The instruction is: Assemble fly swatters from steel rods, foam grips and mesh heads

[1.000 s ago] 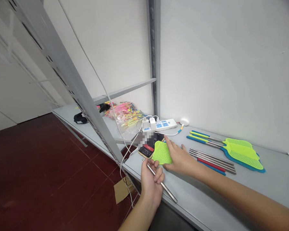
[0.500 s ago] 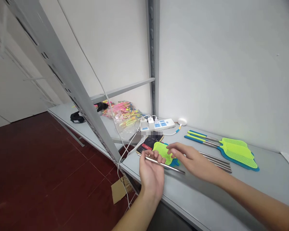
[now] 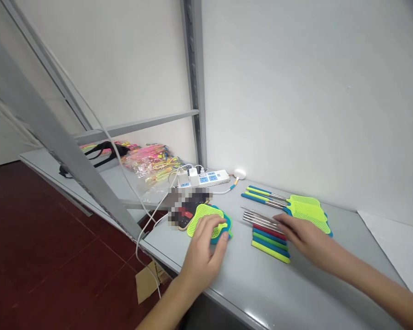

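Note:
My left hand reaches over the perforated fly swatter heads, lime green on top and blue beneath. Its thumb and forefinger are apart near the lime neck, and nothing is visibly gripped. My right hand pinches the near end of a thin metal rod just above a row of similar metal rods. Beside those rods lie several coloured handle tubes in red, blue, green and lime. Farther back, assembled fly swatters lie stacked, their handles pointing left.
A white power strip with plugs stands against the wall, near a partly blurred phone. White cables hang over the table's left edge. A grey metal upright rises at left. White paper lies at right.
The metal rod has left my left hand, which has turned palm down over the swatter heads. My right hand has moved to the rods, and the coloured tubes have come into view.

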A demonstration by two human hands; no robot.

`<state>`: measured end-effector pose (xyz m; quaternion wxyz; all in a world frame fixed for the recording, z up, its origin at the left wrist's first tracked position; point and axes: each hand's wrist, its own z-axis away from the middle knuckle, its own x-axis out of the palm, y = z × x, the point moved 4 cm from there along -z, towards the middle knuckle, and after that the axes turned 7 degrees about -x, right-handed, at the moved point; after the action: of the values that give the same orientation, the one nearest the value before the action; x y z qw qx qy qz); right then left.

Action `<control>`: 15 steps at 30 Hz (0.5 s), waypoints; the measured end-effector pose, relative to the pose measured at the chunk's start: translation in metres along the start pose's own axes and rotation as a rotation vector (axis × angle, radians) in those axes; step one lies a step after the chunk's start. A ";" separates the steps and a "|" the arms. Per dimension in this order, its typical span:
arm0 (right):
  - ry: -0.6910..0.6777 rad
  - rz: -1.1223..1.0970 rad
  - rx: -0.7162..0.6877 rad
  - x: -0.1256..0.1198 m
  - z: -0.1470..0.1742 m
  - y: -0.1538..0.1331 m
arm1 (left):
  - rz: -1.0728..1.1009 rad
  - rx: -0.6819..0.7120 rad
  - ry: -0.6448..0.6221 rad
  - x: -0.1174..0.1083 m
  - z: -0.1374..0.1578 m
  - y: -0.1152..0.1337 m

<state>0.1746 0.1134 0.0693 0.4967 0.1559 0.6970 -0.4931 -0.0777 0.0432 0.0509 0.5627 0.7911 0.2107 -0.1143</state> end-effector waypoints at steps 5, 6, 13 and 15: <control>0.001 0.162 0.079 -0.008 -0.027 0.065 | -0.545 0.133 -0.093 -0.004 0.001 -0.025; -0.014 0.178 0.078 -0.005 -0.032 0.070 | -0.592 0.133 -0.107 -0.002 0.001 -0.028; -0.047 0.253 -0.005 0.006 -0.045 0.072 | -0.556 0.110 -0.147 0.003 -0.002 -0.039; -0.030 0.323 -0.083 0.006 -0.045 0.063 | -0.534 0.120 -0.160 0.004 -0.003 -0.041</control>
<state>0.1920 0.1787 0.0317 0.5859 0.2378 0.6751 -0.3799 -0.0936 0.0584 0.0160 0.4798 0.7279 0.3594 -0.3327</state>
